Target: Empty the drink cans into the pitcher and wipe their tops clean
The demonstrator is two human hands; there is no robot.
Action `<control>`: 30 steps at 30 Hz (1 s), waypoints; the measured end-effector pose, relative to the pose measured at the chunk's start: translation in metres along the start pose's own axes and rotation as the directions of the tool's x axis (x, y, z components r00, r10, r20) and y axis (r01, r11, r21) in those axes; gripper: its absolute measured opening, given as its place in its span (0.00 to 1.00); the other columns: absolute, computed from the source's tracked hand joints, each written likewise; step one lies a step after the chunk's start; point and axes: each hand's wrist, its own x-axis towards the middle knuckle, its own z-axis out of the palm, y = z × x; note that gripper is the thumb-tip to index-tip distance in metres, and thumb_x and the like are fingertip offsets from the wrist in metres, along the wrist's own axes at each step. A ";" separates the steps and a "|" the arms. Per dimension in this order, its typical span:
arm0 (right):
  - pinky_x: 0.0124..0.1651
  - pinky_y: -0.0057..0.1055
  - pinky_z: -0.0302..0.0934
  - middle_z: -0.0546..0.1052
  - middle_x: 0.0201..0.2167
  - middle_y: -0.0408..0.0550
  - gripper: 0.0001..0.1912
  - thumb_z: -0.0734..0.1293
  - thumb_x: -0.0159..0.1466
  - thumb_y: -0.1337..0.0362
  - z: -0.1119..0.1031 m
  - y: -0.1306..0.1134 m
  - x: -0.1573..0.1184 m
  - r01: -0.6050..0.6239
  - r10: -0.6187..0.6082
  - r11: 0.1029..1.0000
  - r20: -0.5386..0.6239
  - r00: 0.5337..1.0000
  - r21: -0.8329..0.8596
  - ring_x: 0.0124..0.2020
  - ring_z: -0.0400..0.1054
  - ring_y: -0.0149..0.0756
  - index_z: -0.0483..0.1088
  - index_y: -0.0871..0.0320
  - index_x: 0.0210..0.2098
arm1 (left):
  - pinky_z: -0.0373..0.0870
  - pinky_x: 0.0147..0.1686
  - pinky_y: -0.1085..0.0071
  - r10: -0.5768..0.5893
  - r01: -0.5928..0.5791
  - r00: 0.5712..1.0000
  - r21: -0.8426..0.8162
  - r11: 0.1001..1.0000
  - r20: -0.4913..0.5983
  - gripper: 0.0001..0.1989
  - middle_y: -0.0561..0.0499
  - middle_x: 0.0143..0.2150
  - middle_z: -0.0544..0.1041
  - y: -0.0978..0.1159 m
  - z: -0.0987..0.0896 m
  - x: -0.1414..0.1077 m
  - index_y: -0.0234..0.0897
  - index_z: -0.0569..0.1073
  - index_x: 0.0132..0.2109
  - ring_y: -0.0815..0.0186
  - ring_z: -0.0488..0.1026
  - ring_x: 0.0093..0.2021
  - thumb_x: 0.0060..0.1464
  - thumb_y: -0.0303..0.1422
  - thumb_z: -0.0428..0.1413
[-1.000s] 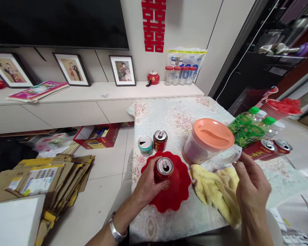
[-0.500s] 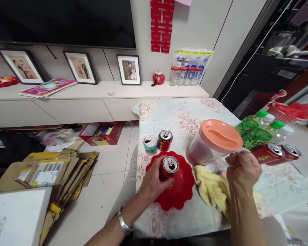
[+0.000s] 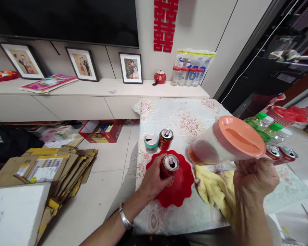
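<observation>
My left hand (image 3: 154,182) is wrapped round an opened red drink can (image 3: 170,163), which stands upright over a red scalloped plate (image 3: 181,191). In my right hand (image 3: 255,177) is the handle side of a clear plastic pitcher (image 3: 207,145) with an orange lid (image 3: 240,136). The pitcher leans to the right and holds some reddish-brown liquid. Behind the plate stand a second red can (image 3: 166,139) and a short teal can (image 3: 151,144), both opened. A crumpled yellow cloth (image 3: 213,188) lies below the pitcher.
Two more red cans (image 3: 287,155) and green-capped bottles (image 3: 274,131) stand at the table's right, near a pink basket (image 3: 279,114). A floral cloth covers the table (image 3: 169,114). Flattened cardboard (image 3: 59,171) and a red box (image 3: 102,131) lie on the floor at left.
My right hand has moved right and the pitcher has risen and shifted right with it, leaning more. My left hand with the can stays nearly in place.
</observation>
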 end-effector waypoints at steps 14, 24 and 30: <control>0.19 0.24 0.41 0.50 0.13 0.33 0.27 0.77 0.51 0.62 -0.029 0.008 0.000 -0.003 0.004 1.000 0.075 0.997 -0.010 0.15 0.44 0.22 0.54 0.57 0.14 | 0.67 0.65 0.49 -0.057 0.055 0.995 -0.033 0.998 -0.086 0.35 0.42 0.61 0.75 0.006 0.002 0.004 0.41 0.64 0.62 0.51 0.73 0.63 0.47 0.27 0.65; 0.17 0.24 0.39 0.51 0.12 0.34 0.23 0.77 0.47 0.63 -0.029 -0.009 0.015 -0.002 0.004 1.000 0.102 0.995 -0.026 0.14 0.44 0.22 0.57 0.57 0.13 | 0.68 0.64 0.50 -0.033 0.026 0.991 -0.055 0.998 -0.128 0.34 0.44 0.61 0.74 0.010 0.008 0.013 0.42 0.64 0.61 0.52 0.73 0.62 0.49 0.26 0.66; 0.16 0.24 0.44 0.56 0.12 0.35 0.23 0.83 0.39 0.60 -0.024 -0.015 0.023 -0.064 0.071 0.996 0.108 0.992 -0.067 0.14 0.49 0.21 0.64 0.59 0.14 | 0.65 0.67 0.50 -0.037 0.030 0.992 -0.057 0.998 -0.123 0.35 0.43 0.64 0.73 0.005 0.010 0.010 0.43 0.65 0.62 0.50 0.70 0.66 0.49 0.26 0.67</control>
